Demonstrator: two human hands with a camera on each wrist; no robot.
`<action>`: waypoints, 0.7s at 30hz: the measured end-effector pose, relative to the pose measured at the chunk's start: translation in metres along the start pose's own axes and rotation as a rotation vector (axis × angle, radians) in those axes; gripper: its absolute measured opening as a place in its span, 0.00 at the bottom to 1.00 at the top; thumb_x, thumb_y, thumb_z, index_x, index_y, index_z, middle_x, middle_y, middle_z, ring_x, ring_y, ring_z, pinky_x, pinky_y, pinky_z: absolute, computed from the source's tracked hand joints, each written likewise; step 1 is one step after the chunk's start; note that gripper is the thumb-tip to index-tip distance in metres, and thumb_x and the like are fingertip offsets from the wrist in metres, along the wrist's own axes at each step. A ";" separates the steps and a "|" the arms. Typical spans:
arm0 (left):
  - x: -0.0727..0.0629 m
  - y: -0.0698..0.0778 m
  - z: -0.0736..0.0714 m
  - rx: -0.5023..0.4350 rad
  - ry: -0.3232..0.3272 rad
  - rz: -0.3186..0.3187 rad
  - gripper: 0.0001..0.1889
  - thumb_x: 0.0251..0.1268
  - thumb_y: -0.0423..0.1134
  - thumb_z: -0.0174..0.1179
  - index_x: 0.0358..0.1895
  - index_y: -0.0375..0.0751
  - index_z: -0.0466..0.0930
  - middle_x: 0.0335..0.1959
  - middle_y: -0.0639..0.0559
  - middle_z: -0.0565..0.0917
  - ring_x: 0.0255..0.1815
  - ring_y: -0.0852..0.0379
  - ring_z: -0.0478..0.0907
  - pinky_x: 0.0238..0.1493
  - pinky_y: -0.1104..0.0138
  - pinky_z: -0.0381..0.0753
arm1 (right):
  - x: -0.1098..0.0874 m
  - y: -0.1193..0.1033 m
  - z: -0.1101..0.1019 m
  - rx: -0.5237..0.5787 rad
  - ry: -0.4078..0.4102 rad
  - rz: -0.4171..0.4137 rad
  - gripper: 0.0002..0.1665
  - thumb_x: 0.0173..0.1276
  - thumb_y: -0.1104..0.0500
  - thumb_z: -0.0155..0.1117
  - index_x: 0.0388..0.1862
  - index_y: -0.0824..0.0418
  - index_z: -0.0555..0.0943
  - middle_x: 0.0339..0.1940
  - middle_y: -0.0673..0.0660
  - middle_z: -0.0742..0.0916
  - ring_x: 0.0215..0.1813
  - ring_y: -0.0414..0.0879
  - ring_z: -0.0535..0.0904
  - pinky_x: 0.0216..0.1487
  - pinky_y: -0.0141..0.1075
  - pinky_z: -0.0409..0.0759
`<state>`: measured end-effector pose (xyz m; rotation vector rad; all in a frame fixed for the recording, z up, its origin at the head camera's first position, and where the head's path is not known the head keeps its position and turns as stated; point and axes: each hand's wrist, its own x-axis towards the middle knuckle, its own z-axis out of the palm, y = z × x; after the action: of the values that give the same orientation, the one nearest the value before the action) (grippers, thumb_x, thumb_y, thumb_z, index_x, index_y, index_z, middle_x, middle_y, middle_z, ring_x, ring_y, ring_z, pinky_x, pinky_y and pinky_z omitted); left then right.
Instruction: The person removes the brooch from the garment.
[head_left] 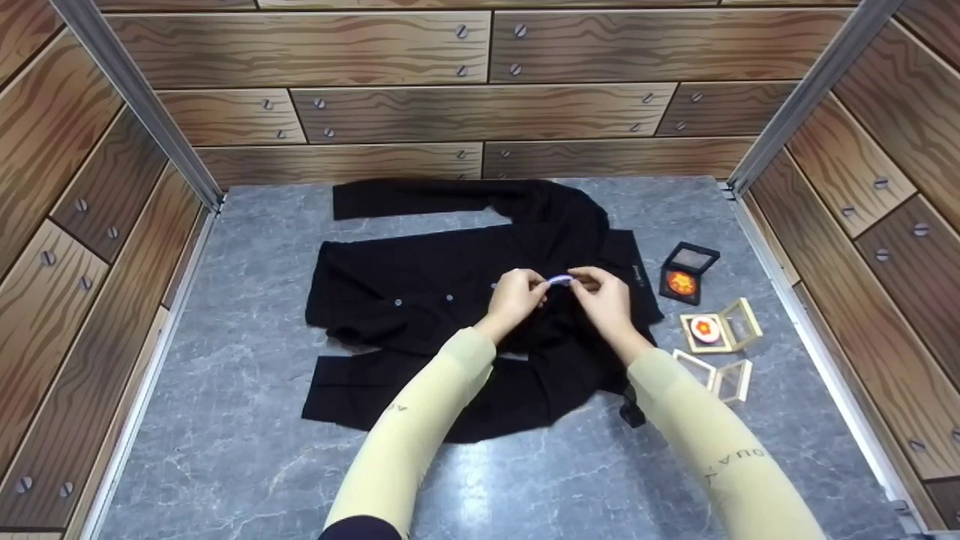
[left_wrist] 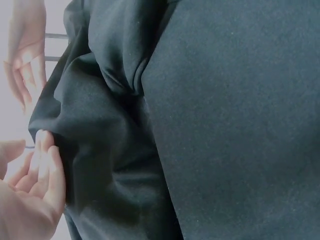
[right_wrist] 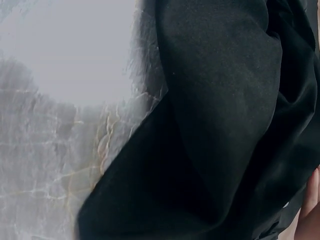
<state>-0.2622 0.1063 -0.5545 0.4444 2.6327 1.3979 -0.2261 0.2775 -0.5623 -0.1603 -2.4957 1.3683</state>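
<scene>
A black buttoned jacket (head_left: 420, 262) lies spread on the grey marbled surface, its sleeves out to either side. Over its upper part, my left hand (head_left: 516, 298) and right hand (head_left: 606, 301) face each other. Between thumbs and fingers they pinch a small white-and-purple piece (head_left: 559, 280), seen nearly edge-on; I cannot tell its kind. The left wrist view has my left hand (left_wrist: 37, 192) beside folds of black cloth (left_wrist: 110, 125), with the right hand (left_wrist: 27, 55) above it. Only a bit of my right hand (right_wrist: 309, 212) enters the right wrist view.
To the jacket's right stand a black open case (head_left: 681, 281) with an orange round piece, a cream open case (head_left: 706, 339) with a red-and-white round piece, and another cream open case (head_left: 731, 382), partly behind my sleeve. Wood-patterned walls (head_left: 390, 49) enclose the surface.
</scene>
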 end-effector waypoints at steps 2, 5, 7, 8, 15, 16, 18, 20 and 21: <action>0.001 0.000 0.000 0.047 0.019 0.005 0.08 0.74 0.34 0.65 0.46 0.35 0.92 0.35 0.46 0.94 0.32 0.59 0.90 0.34 0.78 0.81 | 0.000 0.001 -0.001 -0.008 -0.004 0.001 0.09 0.71 0.66 0.70 0.48 0.67 0.91 0.44 0.67 0.93 0.35 0.26 0.82 0.40 0.15 0.78; 0.001 0.001 0.001 0.122 0.061 0.011 0.07 0.73 0.35 0.66 0.46 0.39 0.93 0.38 0.50 0.94 0.38 0.57 0.91 0.41 0.73 0.85 | 0.000 0.002 -0.001 -0.009 -0.006 0.013 0.09 0.71 0.67 0.70 0.46 0.69 0.90 0.43 0.68 0.93 0.33 0.25 0.81 0.39 0.15 0.77; 0.001 0.002 0.001 0.157 0.098 0.021 0.07 0.73 0.36 0.67 0.45 0.42 0.93 0.40 0.52 0.94 0.41 0.56 0.91 0.46 0.68 0.87 | 0.000 0.002 -0.001 -0.002 -0.005 0.025 0.09 0.70 0.67 0.70 0.46 0.70 0.90 0.42 0.69 0.93 0.32 0.24 0.81 0.38 0.15 0.77; 0.001 0.002 0.001 0.173 0.117 0.026 0.06 0.73 0.37 0.67 0.45 0.44 0.94 0.41 0.52 0.94 0.43 0.55 0.91 0.47 0.66 0.87 | 0.000 0.002 0.000 -0.002 -0.004 0.030 0.09 0.70 0.67 0.70 0.46 0.71 0.89 0.42 0.69 0.93 0.32 0.24 0.80 0.38 0.15 0.76; 0.001 0.004 0.000 0.249 0.181 0.079 0.04 0.68 0.40 0.72 0.42 0.50 0.95 0.42 0.54 0.92 0.44 0.53 0.90 0.47 0.60 0.88 | -0.001 0.001 0.000 -0.045 0.009 0.050 0.10 0.67 0.65 0.69 0.44 0.69 0.90 0.43 0.67 0.93 0.33 0.29 0.81 0.39 0.17 0.75; 0.001 0.004 0.000 0.251 0.177 0.080 0.04 0.67 0.40 0.73 0.42 0.50 0.95 0.41 0.54 0.92 0.43 0.54 0.90 0.46 0.60 0.88 | -0.001 0.001 0.000 -0.052 0.009 0.048 0.10 0.68 0.64 0.69 0.44 0.69 0.90 0.43 0.67 0.93 0.34 0.31 0.82 0.39 0.17 0.75; 0.002 0.003 -0.001 0.254 0.166 0.083 0.04 0.66 0.40 0.74 0.41 0.50 0.95 0.40 0.54 0.91 0.42 0.55 0.90 0.45 0.62 0.88 | -0.002 0.000 0.000 -0.064 0.005 0.044 0.10 0.70 0.62 0.70 0.44 0.68 0.90 0.42 0.66 0.93 0.35 0.36 0.85 0.39 0.18 0.75; 0.003 0.001 -0.001 0.254 0.156 0.093 0.04 0.65 0.40 0.75 0.40 0.49 0.95 0.39 0.54 0.91 0.41 0.56 0.89 0.45 0.64 0.87 | -0.003 0.000 0.000 -0.075 0.001 0.037 0.11 0.71 0.59 0.71 0.43 0.67 0.90 0.42 0.65 0.93 0.37 0.42 0.88 0.39 0.18 0.75; 0.004 0.001 -0.001 0.256 0.154 0.103 0.03 0.65 0.39 0.75 0.40 0.49 0.95 0.39 0.54 0.91 0.41 0.56 0.89 0.45 0.65 0.87 | -0.004 0.000 0.000 -0.080 -0.001 0.032 0.11 0.72 0.59 0.71 0.43 0.67 0.90 0.42 0.65 0.94 0.38 0.46 0.89 0.39 0.18 0.75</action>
<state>-0.2663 0.1068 -0.5531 0.5264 2.9698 1.1679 -0.2225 0.2762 -0.5629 -0.2173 -2.5605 1.2815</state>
